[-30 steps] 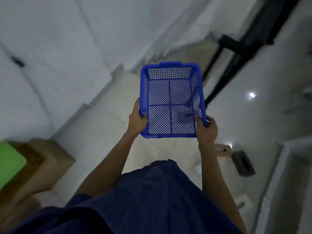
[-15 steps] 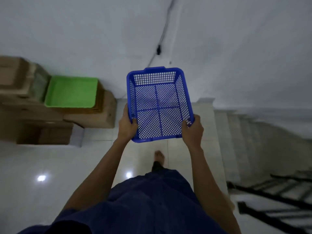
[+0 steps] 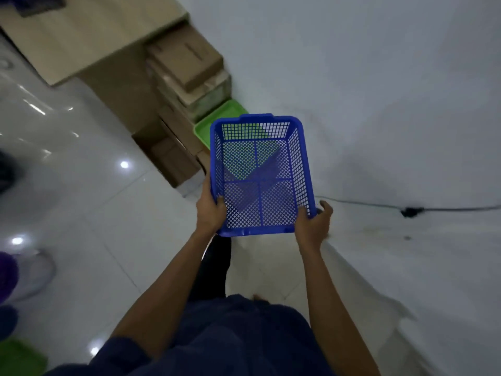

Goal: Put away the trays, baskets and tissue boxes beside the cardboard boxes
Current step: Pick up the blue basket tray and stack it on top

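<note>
I have the blue basket [image 3: 257, 231] up off the floor in both hands. It is rigid plastic, rectangular with rounded corners, with diamond-mesh walls and base and a solid cross rib through the bottom. The left hand [image 3: 210, 213] grips the near left corner, thumb hooked inside the wall, fingers round the outside. The right hand [image 3: 313, 225] grips the near right corner likewise, with one fingertip showing past the rim. Through the mesh I see the smooth green tray [image 3: 217, 123], just beside the stacked cardboard boxes [image 3: 184, 61]. The pale wall [image 3: 379, 104] runs close on the basket's right, a dark cable [image 3: 366, 204] along it. Glossy white floor tiles [image 3: 108, 213] lie open to the left.
</note>
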